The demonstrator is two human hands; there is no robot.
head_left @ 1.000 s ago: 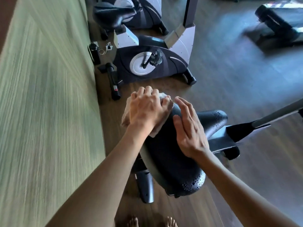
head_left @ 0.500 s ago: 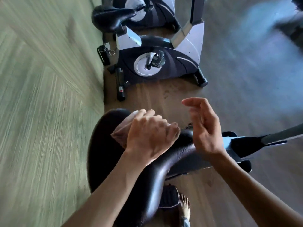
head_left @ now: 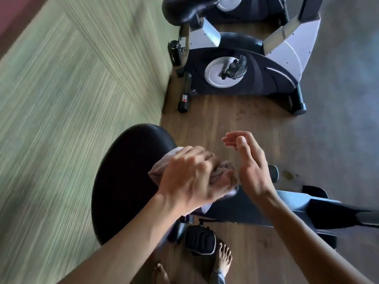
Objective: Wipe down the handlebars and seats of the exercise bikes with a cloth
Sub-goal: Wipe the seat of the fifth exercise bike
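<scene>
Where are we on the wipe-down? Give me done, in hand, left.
Done: nothing can be confirmed clean from this view. In hand: the left hand grips the cloth on the near bike's black seat; the right hand hangs open beside it, touching nothing. Left: the next bike and its seat stand untouched; no handlebars are in view.

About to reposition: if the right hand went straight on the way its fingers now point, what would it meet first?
Probably nothing close. The right hand is open, its fingers aimed up-left over bare wooden floor; further along that line stands the next bike, though depth is unclear.
</scene>
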